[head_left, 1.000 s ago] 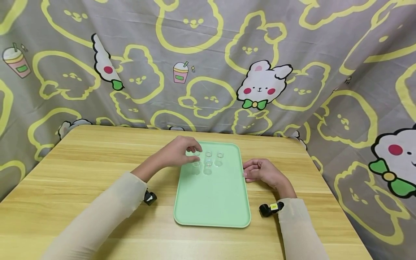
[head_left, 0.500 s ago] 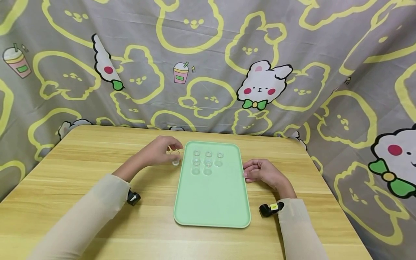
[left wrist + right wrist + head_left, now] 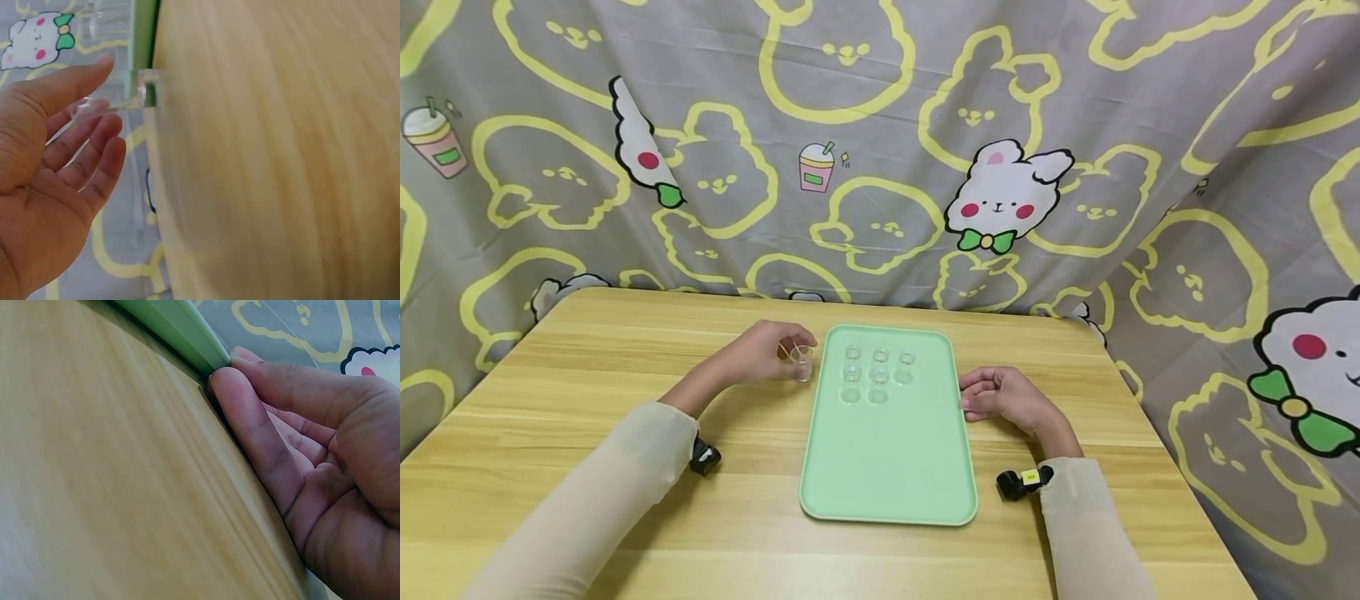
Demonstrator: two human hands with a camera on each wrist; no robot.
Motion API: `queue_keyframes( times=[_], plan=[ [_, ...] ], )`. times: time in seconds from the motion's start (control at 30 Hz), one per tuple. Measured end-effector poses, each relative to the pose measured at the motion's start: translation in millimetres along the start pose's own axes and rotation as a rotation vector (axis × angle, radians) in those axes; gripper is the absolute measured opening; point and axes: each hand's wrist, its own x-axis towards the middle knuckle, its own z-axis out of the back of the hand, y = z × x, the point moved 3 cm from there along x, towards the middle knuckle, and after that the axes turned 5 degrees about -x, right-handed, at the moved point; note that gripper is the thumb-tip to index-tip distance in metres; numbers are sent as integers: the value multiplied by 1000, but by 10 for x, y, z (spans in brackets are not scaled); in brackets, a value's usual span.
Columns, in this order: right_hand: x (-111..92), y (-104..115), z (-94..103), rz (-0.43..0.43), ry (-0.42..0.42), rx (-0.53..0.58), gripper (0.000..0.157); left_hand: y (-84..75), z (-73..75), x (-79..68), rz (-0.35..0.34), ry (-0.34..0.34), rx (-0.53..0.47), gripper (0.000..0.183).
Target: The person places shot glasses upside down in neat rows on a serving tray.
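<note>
Left of the green tray point(image 3: 887, 467), my left hand point(image 3: 766, 352) has its curved fingers and thumb around a small clear cup point(image 3: 802, 367). In the left wrist view, the clear cup point(image 3: 145, 89) stands upright near table height, with a finger visible behind its rim and the thumb alongside. Several similar clear cups point(image 3: 880, 377) stand in two rows toward the tray's far left. At the tray's right edge, my right hand point(image 3: 1007, 400) pinches the rim with thumb and finger. The right wrist view shows both fingertips point(image 3: 230, 380) against the tray's side point(image 3: 187, 337).
The tray lies on a wooden table point(image 3: 647, 500). Behind and to the right, a grey curtain point(image 3: 730, 250) with cartoon prints hangs along the table edge. Each wrist carries a small black camera point(image 3: 1018, 483).
My left hand has moved left, from over the tray's cups to the clear cup beside the tray. The cup is shifted slightly left since half a second ago. My right hand has stayed put.
</note>
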Motion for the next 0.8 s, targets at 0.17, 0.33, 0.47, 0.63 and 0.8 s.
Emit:
queue_keyframes(
  times=[0.17, 0.33, 0.47, 0.63, 0.8],
  plan=[
    [4, 6, 4, 0, -1, -1, 40, 130, -33, 8, 64, 37, -73, 53],
    [2, 7, 2, 6, 4, -3, 41, 225, -46, 18, 106, 71, -91, 51],
    [3, 6, -1, 6, 2, 2, 40, 255, -52, 30, 116, 95, -108, 40],
    [2, 13, 3, -1, -8, 2, 38, 251, -65, 44, 105, 118, -95, 28],
    [-3, 12, 7, 1, -1, 2, 39, 248, -66, 36, 87, 112, -77, 25]
  ],
)
